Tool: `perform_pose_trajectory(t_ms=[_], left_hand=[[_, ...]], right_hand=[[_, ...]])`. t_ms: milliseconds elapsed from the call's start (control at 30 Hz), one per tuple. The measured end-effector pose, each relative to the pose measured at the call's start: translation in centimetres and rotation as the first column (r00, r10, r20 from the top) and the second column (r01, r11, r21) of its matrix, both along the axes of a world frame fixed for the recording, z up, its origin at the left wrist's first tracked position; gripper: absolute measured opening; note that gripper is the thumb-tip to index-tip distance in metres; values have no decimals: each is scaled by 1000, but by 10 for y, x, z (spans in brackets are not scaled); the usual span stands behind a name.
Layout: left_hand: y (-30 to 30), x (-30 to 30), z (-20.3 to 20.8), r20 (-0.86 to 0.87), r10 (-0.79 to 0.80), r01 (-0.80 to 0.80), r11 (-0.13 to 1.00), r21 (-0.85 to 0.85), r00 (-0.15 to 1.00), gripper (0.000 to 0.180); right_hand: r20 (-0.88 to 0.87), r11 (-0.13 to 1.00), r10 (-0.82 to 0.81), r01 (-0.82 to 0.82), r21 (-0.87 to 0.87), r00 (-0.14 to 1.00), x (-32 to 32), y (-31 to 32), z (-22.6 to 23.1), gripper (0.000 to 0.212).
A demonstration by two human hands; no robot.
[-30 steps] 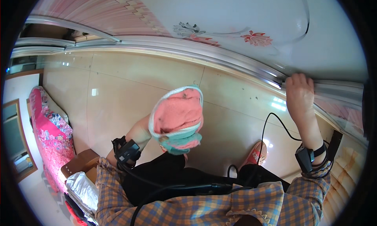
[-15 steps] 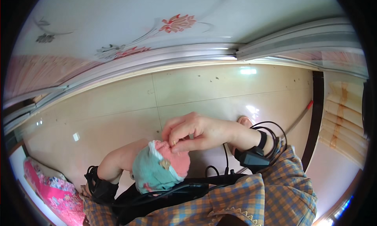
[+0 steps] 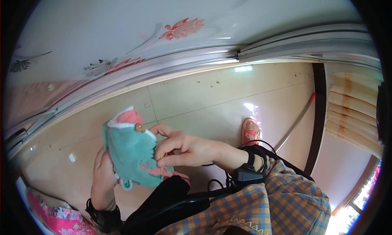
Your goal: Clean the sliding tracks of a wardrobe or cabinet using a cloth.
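Observation:
A soft, fluffy teal cloth piece with pink parts, white trim and a small brown ornament hangs in front of me; its exact kind is unclear. My left hand grips it from the left side, with most of its fingers hidden behind the fabric. At the right edge, my right hand is closed in a pinch, thumb against forefinger. Something small and pale shows at those fingertips, too small to name. A little teal loop sticks out at the lower end of the cloth.
Sliding doors with a metal track run along the far side. A long stick with a red tip leans at right near folded cream curtains. My slippered foot stands on the tiles. Pink flowered fabric lies lower left. Black cables loop by my right wrist.
The cloth piece has been turned and raised, moving up and left, so more of its teal side shows. My right hand has shifted from its pink part to its right edge.

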State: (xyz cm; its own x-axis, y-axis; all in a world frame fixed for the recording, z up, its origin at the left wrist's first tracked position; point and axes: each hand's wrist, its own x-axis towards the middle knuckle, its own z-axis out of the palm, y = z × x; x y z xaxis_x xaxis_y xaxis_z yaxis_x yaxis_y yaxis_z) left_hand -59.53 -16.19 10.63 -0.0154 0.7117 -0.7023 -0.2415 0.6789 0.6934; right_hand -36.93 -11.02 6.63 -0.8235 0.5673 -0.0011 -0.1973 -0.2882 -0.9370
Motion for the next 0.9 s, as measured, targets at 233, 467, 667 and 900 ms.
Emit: perform_pose_trajectory(t_ms=[233,467,667,900], left_hand=[[-49,-48,-26,-121,23,-15,997,70,992,45],[-43,-12,-43,-153,200,-138,930,340,968,50],[-59,-18,-67,81,-279,250,933,260,957,56],[-116,-47,-88,-95,-58,110,626,772,994,43]], right_hand=[[267,860,-135,246,-447,954,-28,5,11,7],[-127,800,42,-110,-589,991,-24,-11,48,18],[-113,839,-301,207,-502,947,-8,6,42,26],[86,670,-557,509,-540,826,-5,48,33,19]])
